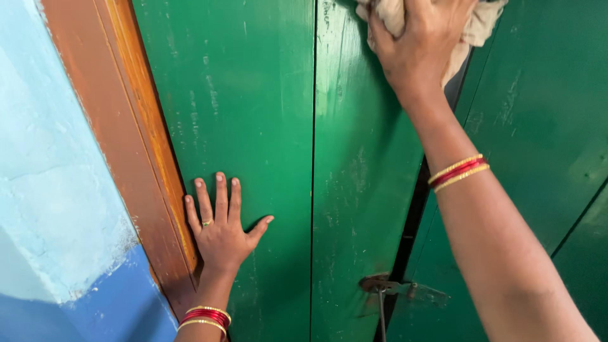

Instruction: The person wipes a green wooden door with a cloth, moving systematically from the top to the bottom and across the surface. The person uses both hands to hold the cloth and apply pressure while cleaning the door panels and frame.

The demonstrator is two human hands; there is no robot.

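Both arms are showing bare, no sleeves. Each wrist is wearing a stack of red bangles edged with gold ones. The left hand (221,234) is also sporting a small gold ring with a green stone.

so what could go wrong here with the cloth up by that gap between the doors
The right hand presses a beige cloth at the dark gap between the green door leaves; if a leaf swings, fingers could get pinched there. The left hand leans flat beside the brown frame, so a moving leaf might upset balance.
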